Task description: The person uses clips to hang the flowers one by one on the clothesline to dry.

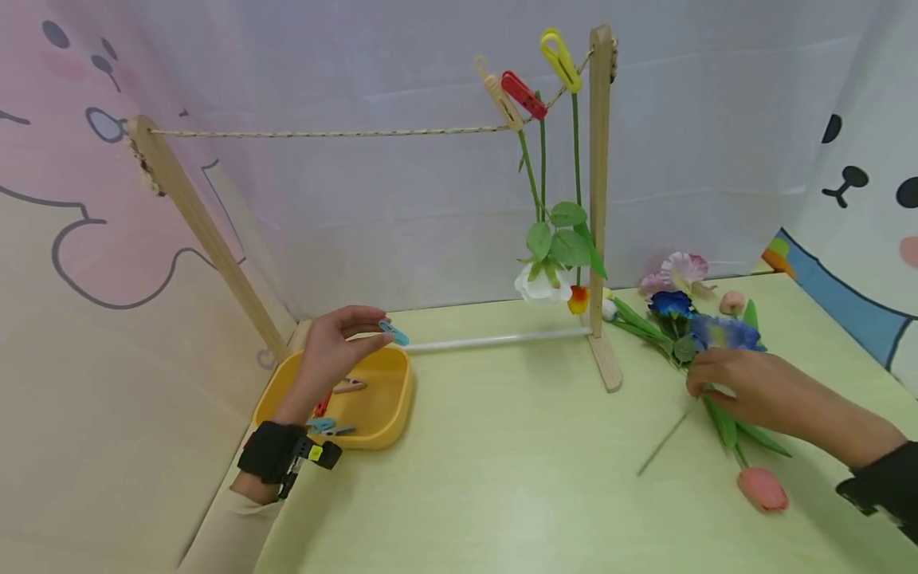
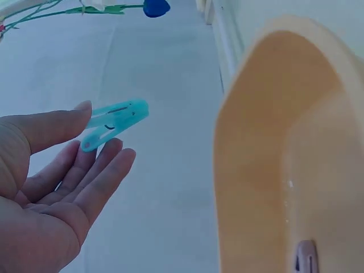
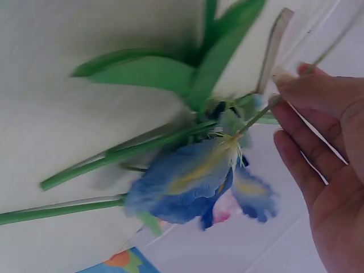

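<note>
My left hand pinches a light blue clothespin between thumb and fingers, above the rim of a yellow basket. In the left wrist view the pin's handle ends lie at the thumb and fingers, its tip pointing away. On the right side of the table, my right hand pinches the thin stem of a blue iris with a yellow streak. Its bloom lies beyond the fingers, over other artificial flowers, and its bare stem end sticks out towards the front.
A rope spans two wooden posts. Beige, red and yellow clothespins hold flowers upside down, including a white rose. Several clothespins lie in the basket. A pink tulip and a dark blue flower lie at right.
</note>
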A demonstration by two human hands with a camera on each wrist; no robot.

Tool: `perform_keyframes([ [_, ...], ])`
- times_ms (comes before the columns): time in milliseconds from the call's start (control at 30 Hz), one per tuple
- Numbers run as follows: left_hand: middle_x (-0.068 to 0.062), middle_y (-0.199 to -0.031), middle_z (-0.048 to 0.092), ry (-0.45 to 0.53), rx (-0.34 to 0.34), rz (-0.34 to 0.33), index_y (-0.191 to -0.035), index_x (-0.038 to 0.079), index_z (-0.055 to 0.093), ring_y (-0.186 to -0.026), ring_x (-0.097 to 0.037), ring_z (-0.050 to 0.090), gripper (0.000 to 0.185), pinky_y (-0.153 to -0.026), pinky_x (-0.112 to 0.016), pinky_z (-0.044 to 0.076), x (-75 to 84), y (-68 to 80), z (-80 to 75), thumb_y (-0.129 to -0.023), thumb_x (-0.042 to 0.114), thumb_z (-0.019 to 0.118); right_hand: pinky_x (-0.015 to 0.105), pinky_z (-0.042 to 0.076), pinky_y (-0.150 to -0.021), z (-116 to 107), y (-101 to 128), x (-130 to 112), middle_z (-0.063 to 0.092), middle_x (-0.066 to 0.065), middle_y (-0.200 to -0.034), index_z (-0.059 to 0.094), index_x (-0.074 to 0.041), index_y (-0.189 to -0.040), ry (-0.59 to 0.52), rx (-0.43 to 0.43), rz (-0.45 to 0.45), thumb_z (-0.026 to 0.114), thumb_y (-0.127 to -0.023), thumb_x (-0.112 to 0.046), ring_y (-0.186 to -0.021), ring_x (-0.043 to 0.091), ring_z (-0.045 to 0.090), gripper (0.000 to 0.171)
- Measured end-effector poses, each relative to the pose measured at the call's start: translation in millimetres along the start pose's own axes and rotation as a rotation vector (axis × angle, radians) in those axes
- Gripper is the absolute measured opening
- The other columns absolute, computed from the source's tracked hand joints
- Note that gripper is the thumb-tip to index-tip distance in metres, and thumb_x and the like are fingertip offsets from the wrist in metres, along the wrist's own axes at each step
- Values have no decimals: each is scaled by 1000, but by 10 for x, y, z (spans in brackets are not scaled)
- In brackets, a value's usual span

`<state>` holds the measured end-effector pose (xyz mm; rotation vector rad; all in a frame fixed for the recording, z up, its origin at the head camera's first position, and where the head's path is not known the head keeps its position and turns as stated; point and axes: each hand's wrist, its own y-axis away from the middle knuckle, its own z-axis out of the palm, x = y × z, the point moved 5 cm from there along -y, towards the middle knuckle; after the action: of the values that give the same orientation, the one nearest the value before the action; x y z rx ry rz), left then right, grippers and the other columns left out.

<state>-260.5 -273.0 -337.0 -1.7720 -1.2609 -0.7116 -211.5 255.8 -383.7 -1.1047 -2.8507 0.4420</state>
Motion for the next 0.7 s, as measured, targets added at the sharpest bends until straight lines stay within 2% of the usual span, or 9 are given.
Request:
perform_keyframes([
  [200, -10, -110, 74, 8, 19, 107, -117, 5, 74, -99, -22, 72, 29, -86, -23, 58, 263, -82, 51, -90, 13, 81, 20, 50, -54, -244, -287, -264, 68, -11, -95, 74, -23, -100, 7, 143, 9, 89, -71, 1, -70, -2, 57, 40],
  [300, -8, -108, 75, -6, 23, 145, -114, 6, 74, -96, -18, 72, 27, -84, -23, 59, 398, -117, 75, -89, 12, 81, 23, 54, -57, -358, -450, -430, 68, -10, -95, 74, -19, -101, -45, 211, 20, 87, -73, 1, -71, -1, 59, 36],
  [367, -8, -106, 75, -16, 30, 173, -113, 6, 75, -93, -16, 72, 25, -83, -23, 59, 502, -153, 89, -89, 12, 81, 25, 58, -62, -419, -555, -530, 69, -10, -95, 74, -18, -101, -102, 260, 29, 86, -74, 1, -74, 2, 64, 35],
  [467, -9, -104, 76, -16, 26, 212, -111, 5, 76, -91, -17, 73, 23, -82, -24, 60, 689, -240, 109, -89, 9, 81, 20, 59, -67, -454, -710, -626, 72, -8, -95, 73, -16, -100, -227, 333, 47, 84, -78, 3, -78, 6, 70, 31],
  [567, -8, -101, 76, -24, -6, 249, -109, 4, 77, -88, -17, 73, 22, -80, -25, 60, 905, -356, 142, -88, 8, 81, 15, 57, -68, -444, -870, -685, 74, -6, -95, 75, -13, -101, -356, 404, 83, 80, -83, 3, -77, 8, 72, 25],
  [700, -7, -97, 77, -47, -53, 301, -104, 4, 78, -84, -16, 72, 18, -80, -26, 60, 1208, -511, 180, -87, 7, 82, 19, 59, -67, -391, -1103, -773, 76, -2, -92, 76, -10, -100, -475, 455, 143, 79, -88, -3, -79, 11, 73, 14],
])
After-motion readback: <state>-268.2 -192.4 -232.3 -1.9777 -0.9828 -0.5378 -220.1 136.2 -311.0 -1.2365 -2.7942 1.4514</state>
